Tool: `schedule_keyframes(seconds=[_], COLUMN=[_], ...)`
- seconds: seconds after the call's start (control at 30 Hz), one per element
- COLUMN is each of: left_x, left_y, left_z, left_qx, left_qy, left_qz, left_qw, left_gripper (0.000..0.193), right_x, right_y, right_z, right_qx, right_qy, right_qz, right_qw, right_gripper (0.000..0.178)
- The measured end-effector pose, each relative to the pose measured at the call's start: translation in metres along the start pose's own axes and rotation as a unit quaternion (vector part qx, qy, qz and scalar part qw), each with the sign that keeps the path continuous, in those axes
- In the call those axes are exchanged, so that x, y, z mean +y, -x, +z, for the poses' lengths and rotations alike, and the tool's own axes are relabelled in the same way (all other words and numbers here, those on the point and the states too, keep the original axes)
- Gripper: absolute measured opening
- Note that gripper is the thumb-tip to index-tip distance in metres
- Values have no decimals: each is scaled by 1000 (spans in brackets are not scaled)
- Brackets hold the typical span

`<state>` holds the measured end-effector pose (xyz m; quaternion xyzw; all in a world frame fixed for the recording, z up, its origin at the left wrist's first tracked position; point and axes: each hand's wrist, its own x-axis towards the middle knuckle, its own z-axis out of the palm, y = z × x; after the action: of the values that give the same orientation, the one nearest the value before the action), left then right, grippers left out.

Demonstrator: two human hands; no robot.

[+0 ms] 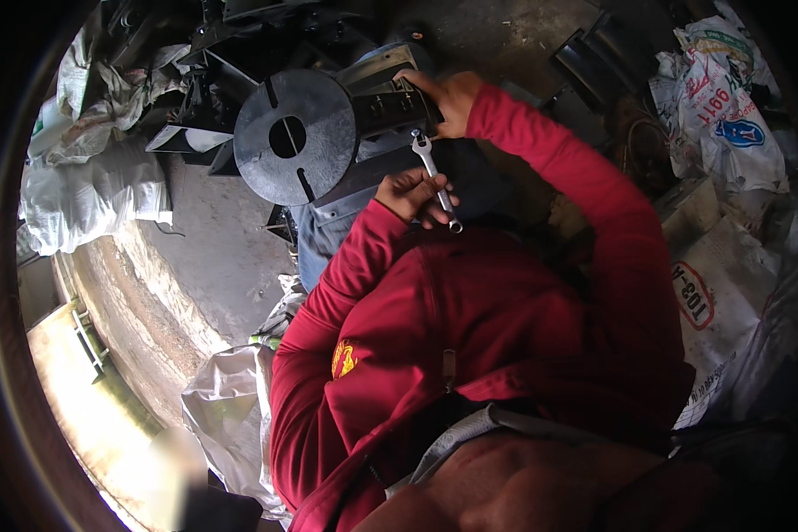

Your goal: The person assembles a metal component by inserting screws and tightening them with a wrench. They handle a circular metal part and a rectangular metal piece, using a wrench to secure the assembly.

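Note:
My left hand (414, 195) is closed round the shank of a silver combination wrench (426, 160). The wrench's open jaw is at a small bolt head (417, 133), and its ring end points back toward my red jacket. With bent fingers, my right hand (457, 102) grips the far right end of a black metal assembly (388, 110). A round grey-black metal disc (254, 133) with a central hole and two slots sits at the left end of that assembly. My lap in blue trousers (321, 235) lies beneath it.
Dark metal brackets (226, 75) are heaped at the far left, near clear plastic wrapping (93, 191). White printed sacks (727, 115) stand at the right, with curved black parts (598, 53) beside them. A pale bag (230, 399) lies on the left by the concrete floor (213, 235).

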<state>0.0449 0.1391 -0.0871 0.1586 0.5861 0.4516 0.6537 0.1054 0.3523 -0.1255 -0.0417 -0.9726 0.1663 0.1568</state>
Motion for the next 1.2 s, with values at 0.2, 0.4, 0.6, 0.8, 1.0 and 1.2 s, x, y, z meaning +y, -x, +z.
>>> schedule_keyframes(seconds=[0.2,0.4,0.6,0.8,1.0,1.2], left_x=[-9,-8,-4,6,0,13], left_y=[-22,-16,-28,-36,-24,-13], left_z=[14,12,20,26,-8,-25], left_qx=[-40,-42,-45,-33,-32,-17], left_qy=[133,150,259,244,116,-14], left_qz=[36,52,42,42,15,17], left_qw=[990,986,964,968,993,1000], left_gripper=[36,37,42,45,39,41], right_x=[3,2,0,5,1,-2], right_y=[-2,0,-1,0,1,0], right_z=[4,4,2,5,7,7], right_qx=[9,2,-18,-36,-3,-13], right_qy=[-7,-30,-40,-38,-37,-38], right_qz=[-8,4,13,27,12,20], right_qw=[1000,1000,999,998,999,999], right_gripper=[91,89,85,87,85,87])
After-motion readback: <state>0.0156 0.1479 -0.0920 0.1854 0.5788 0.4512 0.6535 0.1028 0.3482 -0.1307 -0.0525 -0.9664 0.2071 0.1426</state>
